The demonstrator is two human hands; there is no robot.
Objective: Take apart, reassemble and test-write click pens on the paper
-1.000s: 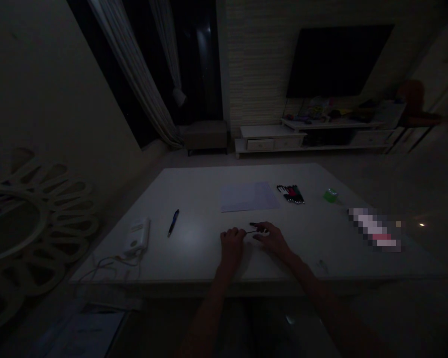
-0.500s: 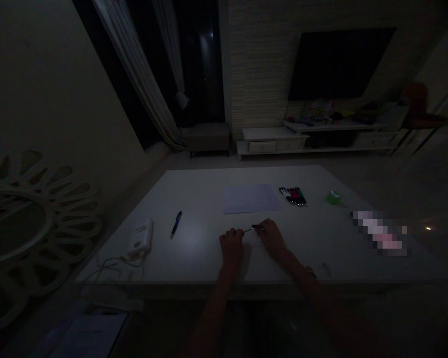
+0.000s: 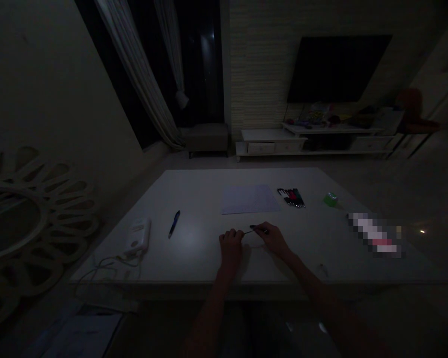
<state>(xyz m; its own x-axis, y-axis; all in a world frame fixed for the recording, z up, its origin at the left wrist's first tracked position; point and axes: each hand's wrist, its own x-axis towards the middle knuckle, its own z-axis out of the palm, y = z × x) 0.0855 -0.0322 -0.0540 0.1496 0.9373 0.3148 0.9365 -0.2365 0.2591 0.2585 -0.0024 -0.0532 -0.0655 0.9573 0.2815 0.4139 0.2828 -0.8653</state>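
Over the white table [image 3: 197, 199], my left hand [image 3: 231, 243] has its fingers curled round one end of a thin dark rod [image 3: 248, 231]. At the rod's other end, my right hand [image 3: 274, 239] pinches a small dark piece [image 3: 259, 228]. What exactly these two parts are is too dark to tell. A sheet of paper [image 3: 250, 199] lies just beyond both hands. Right of the paper is a row of several dark, white and red pens [image 3: 291, 197]. A blue pen [image 3: 174, 223] lies to the left of my hands.
A white box-like device [image 3: 138, 235] with cables sits at the table's left side. A green tape roll [image 3: 330, 199] and a pixelated phone-like item [image 3: 375, 235] are on the right. A small clear item [image 3: 323, 269] lies near the front edge.
My right hand has shifted slightly and its fingers now pinch the dark piece from a different angle. My left hand has barely moved. The view has tilted a little.
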